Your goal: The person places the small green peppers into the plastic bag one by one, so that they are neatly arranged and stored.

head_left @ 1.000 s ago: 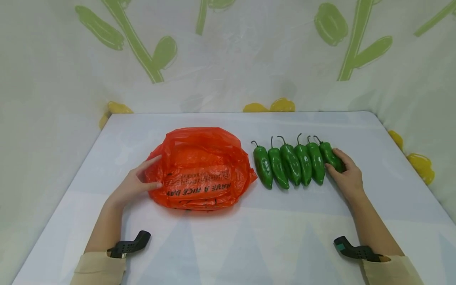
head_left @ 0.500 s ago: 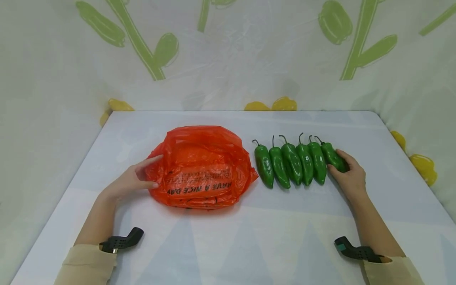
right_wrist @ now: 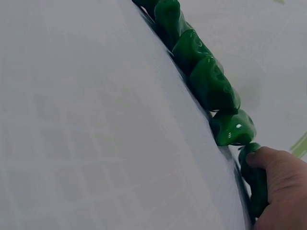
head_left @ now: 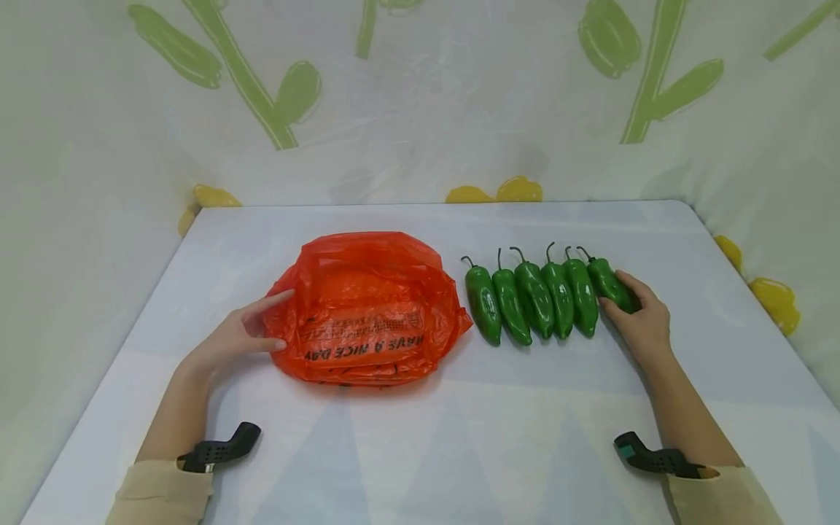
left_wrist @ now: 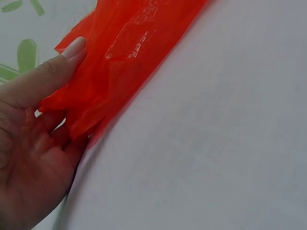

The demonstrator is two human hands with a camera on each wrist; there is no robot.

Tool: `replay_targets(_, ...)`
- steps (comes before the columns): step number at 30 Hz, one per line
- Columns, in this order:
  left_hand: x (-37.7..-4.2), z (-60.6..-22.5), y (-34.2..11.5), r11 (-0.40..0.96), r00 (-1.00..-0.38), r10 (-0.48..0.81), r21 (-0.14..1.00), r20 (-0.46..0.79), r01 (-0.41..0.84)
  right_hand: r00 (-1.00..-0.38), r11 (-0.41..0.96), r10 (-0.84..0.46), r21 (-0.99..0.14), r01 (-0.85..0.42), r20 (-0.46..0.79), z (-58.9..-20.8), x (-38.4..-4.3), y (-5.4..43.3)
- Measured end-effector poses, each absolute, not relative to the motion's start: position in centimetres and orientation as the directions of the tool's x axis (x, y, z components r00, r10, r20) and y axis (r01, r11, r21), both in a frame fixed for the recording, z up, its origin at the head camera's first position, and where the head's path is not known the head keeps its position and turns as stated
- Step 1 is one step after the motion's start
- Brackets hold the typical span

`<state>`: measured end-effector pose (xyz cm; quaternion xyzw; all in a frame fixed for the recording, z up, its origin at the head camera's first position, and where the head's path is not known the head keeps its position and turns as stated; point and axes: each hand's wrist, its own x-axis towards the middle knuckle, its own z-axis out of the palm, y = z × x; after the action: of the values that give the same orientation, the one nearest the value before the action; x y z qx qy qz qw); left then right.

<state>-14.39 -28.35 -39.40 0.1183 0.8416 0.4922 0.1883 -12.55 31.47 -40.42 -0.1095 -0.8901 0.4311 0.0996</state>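
A crumpled red plastic bag with black print lies on the table, its mouth spread. My left hand rests at the bag's left side, thumb and index finger apart and fairly straight against the plastic. In the left wrist view the thumb lies along the red film, and the other fingers are partly hidden under it. My right hand holds the rightmost green chili pepper by its lower end, thumb on one side and fingers on the other. That pepper still lies low at the table in the right wrist view.
Several more green peppers lie in a row between the bag and the right hand, stems pointing away. The white table ends at a far edge before a curtain with green and yellow prints. Each wrist wears a black camera band.
My left forearm has shifted slightly left, and the left thumb has drawn back a little on the bag. The right hand stays at the same pepper. The head view has shifted slightly.
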Motion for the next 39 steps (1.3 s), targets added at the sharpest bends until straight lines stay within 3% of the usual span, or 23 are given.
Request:
replay_targets(15, -14.3, -40.0, -28.3, 0.440, -0.905, 0.375, 0.898, -0.202, -0.018, -0.934, 0.578, 0.350, -0.801, 0.158, 0.069, -39.8, -12.6, 31.4)
replay_targets(39, -14.5, -39.9, -28.5, 0.464, -0.907, 0.381, 0.885, -0.178, 0.021, -0.934, 0.602, 0.292, -0.799, 0.011, 0.207, -38.1, -12.9, 28.9)
